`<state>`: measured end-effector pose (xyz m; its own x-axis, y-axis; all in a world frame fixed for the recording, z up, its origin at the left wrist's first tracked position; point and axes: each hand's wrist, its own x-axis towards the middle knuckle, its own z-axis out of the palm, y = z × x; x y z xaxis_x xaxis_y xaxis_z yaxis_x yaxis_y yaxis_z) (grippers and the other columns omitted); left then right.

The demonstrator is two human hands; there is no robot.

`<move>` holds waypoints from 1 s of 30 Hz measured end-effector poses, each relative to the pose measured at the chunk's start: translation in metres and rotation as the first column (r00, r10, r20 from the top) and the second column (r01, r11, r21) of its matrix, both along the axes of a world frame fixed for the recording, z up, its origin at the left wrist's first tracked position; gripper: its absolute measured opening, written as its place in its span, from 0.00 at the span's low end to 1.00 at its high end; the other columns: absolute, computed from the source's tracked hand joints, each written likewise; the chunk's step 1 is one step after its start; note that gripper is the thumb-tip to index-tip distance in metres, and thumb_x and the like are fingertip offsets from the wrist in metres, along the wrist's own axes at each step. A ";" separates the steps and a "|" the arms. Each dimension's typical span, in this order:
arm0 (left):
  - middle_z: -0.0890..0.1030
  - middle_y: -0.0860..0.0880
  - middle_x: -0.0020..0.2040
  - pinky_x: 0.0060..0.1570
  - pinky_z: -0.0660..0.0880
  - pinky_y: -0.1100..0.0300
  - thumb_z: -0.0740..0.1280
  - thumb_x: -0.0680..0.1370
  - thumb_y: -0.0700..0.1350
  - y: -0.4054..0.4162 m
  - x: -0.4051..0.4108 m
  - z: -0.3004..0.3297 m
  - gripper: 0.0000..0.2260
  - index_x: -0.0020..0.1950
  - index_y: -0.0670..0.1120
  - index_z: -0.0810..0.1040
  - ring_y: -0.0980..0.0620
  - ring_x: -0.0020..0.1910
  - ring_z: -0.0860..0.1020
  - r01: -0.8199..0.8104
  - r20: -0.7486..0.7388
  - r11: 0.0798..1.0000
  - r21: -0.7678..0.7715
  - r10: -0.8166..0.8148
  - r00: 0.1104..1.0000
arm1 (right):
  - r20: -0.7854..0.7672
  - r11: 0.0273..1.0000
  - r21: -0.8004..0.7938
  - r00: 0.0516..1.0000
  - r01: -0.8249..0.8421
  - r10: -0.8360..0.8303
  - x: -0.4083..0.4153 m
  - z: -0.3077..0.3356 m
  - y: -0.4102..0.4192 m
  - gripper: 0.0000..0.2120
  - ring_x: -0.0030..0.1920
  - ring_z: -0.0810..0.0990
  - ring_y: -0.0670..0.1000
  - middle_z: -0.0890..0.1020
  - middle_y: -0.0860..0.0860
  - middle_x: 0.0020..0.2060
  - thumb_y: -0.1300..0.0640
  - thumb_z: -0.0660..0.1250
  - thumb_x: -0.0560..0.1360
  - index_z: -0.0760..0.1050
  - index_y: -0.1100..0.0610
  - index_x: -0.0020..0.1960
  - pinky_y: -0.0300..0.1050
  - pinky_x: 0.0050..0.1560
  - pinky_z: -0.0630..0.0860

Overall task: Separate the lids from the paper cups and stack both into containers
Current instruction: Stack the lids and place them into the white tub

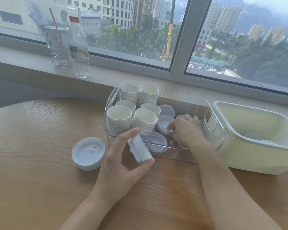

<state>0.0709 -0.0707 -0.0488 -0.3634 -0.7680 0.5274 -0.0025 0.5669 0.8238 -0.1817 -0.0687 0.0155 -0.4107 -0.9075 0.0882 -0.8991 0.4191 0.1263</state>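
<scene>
The left hand (pixel 123 156) grips a short stack of white lids (pixel 139 150) on edge, thumb at one end and fingertips at the other, just before the near wall of the clear bin (pixel 186 156). The right hand (pixel 184 130) reaches inside, fingers curled on a lid pile (pixel 165 124) beside the paper cup stacks (pixel 131 113). Another lid stack (pixel 88 153) sits on the wooden table (pixel 32 163), left of the bin; the pale yellow tub (pixel 256 156) touches the bin's right end

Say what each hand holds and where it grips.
Left hand holds a stack of lids by its two ends. Right hand pinches a lid's rim inside the clear bin.
</scene>
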 end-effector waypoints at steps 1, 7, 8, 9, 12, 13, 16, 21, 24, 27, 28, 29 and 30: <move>0.79 0.60 0.66 0.61 0.80 0.45 0.81 0.69 0.52 0.000 0.000 0.001 0.34 0.73 0.58 0.74 0.49 0.66 0.79 0.001 0.002 1.000 -0.001 -0.001 1.000 | -0.016 1.000 -0.007 1.000 0.003 -0.003 0.000 -0.001 0.000 0.11 0.64 0.73 0.54 0.81 0.48 0.58 0.45 0.70 0.80 0.82 0.41 0.62 0.53 0.64 0.64; 0.78 0.64 0.66 0.62 0.80 0.46 0.79 0.69 0.57 0.002 0.000 0.003 0.33 0.73 0.58 0.74 0.53 0.67 0.78 -0.008 0.018 1.000 -0.024 0.008 1.000 | 0.007 0.983 -0.182 1.000 -0.027 0.029 0.003 -0.007 0.003 0.09 0.61 0.74 0.52 0.84 0.45 0.54 0.43 0.68 0.81 0.84 0.44 0.55 0.53 0.61 0.63; 0.78 0.63 0.66 0.62 0.79 0.46 0.79 0.69 0.57 0.002 0.000 0.003 0.33 0.73 0.58 0.74 0.53 0.67 0.78 -0.009 0.017 1.000 -0.023 0.009 1.000 | 0.083 0.964 -0.264 0.996 -0.017 0.041 0.003 -0.007 0.007 0.09 0.62 0.75 0.52 0.84 0.45 0.54 0.44 0.67 0.81 0.84 0.45 0.55 0.53 0.62 0.63; 0.78 0.63 0.66 0.62 0.79 0.45 0.80 0.69 0.56 0.002 0.000 0.003 0.33 0.73 0.58 0.74 0.52 0.68 0.78 -0.009 0.014 1.000 -0.021 0.009 1.000 | 0.169 0.937 -0.350 0.983 -0.003 0.066 0.005 -0.007 0.012 0.09 0.62 0.76 0.52 0.84 0.44 0.52 0.45 0.68 0.81 0.83 0.47 0.55 0.53 0.63 0.64; 0.78 0.62 0.66 0.61 0.80 0.45 0.80 0.69 0.57 0.002 0.000 0.004 0.33 0.73 0.59 0.74 0.50 0.66 0.79 -0.012 0.011 1.000 -0.017 0.013 1.000 | 0.317 0.851 -0.525 0.934 0.026 0.167 0.014 -0.005 0.032 0.08 0.54 0.78 0.51 0.77 0.36 0.40 0.48 0.75 0.77 0.85 0.51 0.52 0.50 0.59 0.69; 0.78 0.63 0.66 0.62 0.79 0.45 0.80 0.69 0.57 0.002 -0.001 0.003 0.33 0.73 0.59 0.74 0.50 0.66 0.79 -0.014 0.016 1.000 -0.018 0.014 1.000 | 0.340 0.834 -0.551 0.922 0.037 0.184 0.017 -0.005 0.039 0.08 0.51 0.78 0.50 0.75 0.36 0.38 0.48 0.77 0.75 0.85 0.51 0.50 0.48 0.55 0.70; 0.78 0.63 0.66 0.63 0.79 0.46 0.81 0.69 0.54 0.003 0.000 0.003 0.34 0.73 0.59 0.74 0.52 0.67 0.78 -0.019 0.035 0.999 -0.026 0.020 0.999 | 0.394 0.805 -0.586 0.900 0.091 0.185 0.022 -0.002 0.052 0.09 0.40 0.78 0.45 0.80 0.43 0.34 0.46 0.80 0.71 0.85 0.49 0.42 0.41 0.43 0.69; 0.78 0.64 0.66 0.63 0.79 0.46 0.81 0.68 0.54 0.002 0.000 0.003 0.34 0.73 0.59 0.74 0.52 0.67 0.78 -0.022 0.037 1.000 -0.015 0.022 0.999 | 0.468 0.785 -0.611 0.845 0.097 0.260 0.026 0.000 0.064 0.04 0.42 0.83 0.41 0.86 0.40 0.38 0.49 0.75 0.77 0.88 0.47 0.48 0.41 0.51 0.77; 0.78 0.64 0.65 0.63 0.79 0.45 0.81 0.68 0.54 0.002 0.000 0.002 0.34 0.73 0.60 0.74 0.52 0.66 0.78 -0.021 0.038 1.000 -0.001 0.021 0.999 | 0.425 0.746 -0.662 0.854 0.067 0.300 0.033 0.004 0.070 0.03 0.43 0.84 0.40 0.87 0.37 0.39 0.49 0.77 0.75 0.88 0.47 0.47 0.34 0.52 0.75; 0.78 0.63 0.65 0.63 0.79 0.45 0.82 0.69 0.54 0.003 -0.001 0.002 0.35 0.73 0.60 0.74 0.52 0.66 0.79 -0.022 0.033 1.000 0.003 0.022 0.999 | 0.459 0.720 -0.694 0.787 0.027 0.412 0.042 0.020 0.078 0.03 0.38 0.82 0.40 0.85 0.36 0.34 0.52 0.81 0.71 0.87 0.46 0.42 0.31 0.45 0.73; 0.79 0.62 0.65 0.63 0.79 0.45 0.82 0.69 0.54 0.003 -0.001 0.001 0.35 0.73 0.60 0.73 0.50 0.65 0.79 -0.018 0.026 1.000 0.008 0.018 0.999 | 0.474 0.727 -0.686 0.750 -0.014 0.462 0.045 0.026 0.082 0.04 0.37 0.80 0.40 0.83 0.37 0.33 0.53 0.81 0.71 0.87 0.46 0.40 0.31 0.43 0.71; 0.79 0.60 0.65 0.62 0.79 0.44 0.82 0.69 0.54 0.002 -0.001 0.001 0.35 0.73 0.60 0.73 0.49 0.65 0.80 -0.016 0.019 1.000 0.013 0.016 1.000 | 0.489 0.739 -0.671 0.710 -0.066 0.507 0.048 0.030 0.085 0.06 0.37 0.78 0.40 0.82 0.37 0.32 0.55 0.81 0.71 0.86 0.46 0.40 0.31 0.42 0.70; 0.80 0.59 0.65 0.62 0.79 0.44 0.82 0.69 0.54 0.002 -0.001 0.001 0.35 0.73 0.60 0.73 0.48 0.64 0.80 -0.017 0.012 1.000 0.019 0.017 1.000 | 0.508 0.751 -0.650 0.668 -0.117 0.544 0.051 0.033 0.086 0.07 0.38 0.77 0.40 0.82 0.38 0.32 0.55 0.80 0.72 0.86 0.46 0.40 0.31 0.42 0.69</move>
